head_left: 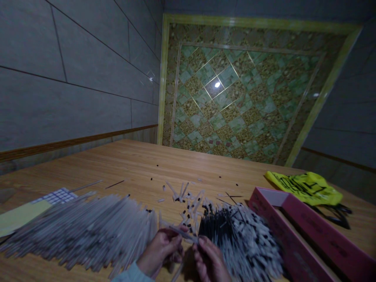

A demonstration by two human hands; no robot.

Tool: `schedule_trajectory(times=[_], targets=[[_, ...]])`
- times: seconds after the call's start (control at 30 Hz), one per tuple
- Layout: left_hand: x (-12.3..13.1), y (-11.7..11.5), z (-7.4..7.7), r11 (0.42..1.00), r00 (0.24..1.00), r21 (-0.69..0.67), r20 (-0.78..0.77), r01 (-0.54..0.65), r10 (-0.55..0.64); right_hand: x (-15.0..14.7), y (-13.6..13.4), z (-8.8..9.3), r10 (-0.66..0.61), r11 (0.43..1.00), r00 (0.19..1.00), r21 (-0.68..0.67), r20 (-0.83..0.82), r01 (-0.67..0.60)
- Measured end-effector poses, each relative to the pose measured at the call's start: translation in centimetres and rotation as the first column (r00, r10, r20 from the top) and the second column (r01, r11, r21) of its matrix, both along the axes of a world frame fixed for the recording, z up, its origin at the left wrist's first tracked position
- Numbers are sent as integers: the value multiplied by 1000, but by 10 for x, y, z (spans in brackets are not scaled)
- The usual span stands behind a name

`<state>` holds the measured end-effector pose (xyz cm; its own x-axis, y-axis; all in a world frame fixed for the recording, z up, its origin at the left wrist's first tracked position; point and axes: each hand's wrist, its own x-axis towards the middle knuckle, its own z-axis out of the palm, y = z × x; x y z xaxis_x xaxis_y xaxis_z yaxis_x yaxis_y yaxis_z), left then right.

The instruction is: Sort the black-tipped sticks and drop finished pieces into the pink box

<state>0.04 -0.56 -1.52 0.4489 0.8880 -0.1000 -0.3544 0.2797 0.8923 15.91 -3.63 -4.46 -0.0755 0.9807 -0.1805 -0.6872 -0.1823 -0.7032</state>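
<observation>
While a clear tube [185,233] lies slantwise between the two hands, the left grip [164,248] pinches it partway along and the right grip [210,256] pinches its nearer end between thumb and fingers. Motion blur hides the fingertips, so how firmly either one presses cannot be told. Another pale tube [176,272] shows below and between the grips; whether anything holds it is unclear.

The likeliest trouble is a slip: the tube looks thin and smooth, so uneven pressure or a twist between the two grips could bend it or let it spring away. Just left of the left grip spreads a broad pile of long tubes [96,231], loose and unbound; a sweep of that forearm's sleeve [133,274] could set some rolling across the worktop [141,156]. Close against the right grip rises a heap of black and pale sticks [235,235], which an outward elbow or wrist might topple toward the pink box [274,225] further right. Beyond both grips, short pieces [195,203] with dark ends lie scattered, small enough to be knocked aside or mixed with either pile by a careless reach.
</observation>
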Motion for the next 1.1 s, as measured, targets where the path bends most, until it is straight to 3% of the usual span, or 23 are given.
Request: schedule_trajectory(times=[0.13,0.3,0.47,0.57,0.7,0.8,0.9,0.97,1.03,1.1], targets=[[-1,5,1,996,998,61,0,-68,68,-14,-2,4,164,981,986,100,12,-165],[-1,7,0,995,1000,92,16,-23,21,-16,-5,-1,375,895,910,187,174,-405],[-1,4,-1,998,998,33,47,51,-52,-13,-9,-3,392,901,886,90,246,-424],[0,3,0,998,1000,62,-8,-21,21,-17,-10,2,378,896,885,133,271,-423],[1,3,3,994,992,77,-93,-80,87,-19,-7,2,396,848,852,219,343,-483],[2,3,4,992,986,93,-136,-85,98,-19,-5,-2,307,871,819,203,484,-446],[2,2,3,989,980,72,-148,-126,135,-19,-5,-7,52,920,753,261,656,-291],[3,3,0,986,976,43,-142,-161,166,-20,-6,-10,-150,926,640,334,753,-177],[4,3,-3,983,971,27,-155,-182,184,-22,-8,-12,-315,911,474,403,822,-93],[3,4,-4,982,964,35,-187,-184,187,-25,-10,-12,-401,894,366,446,840,-45]])
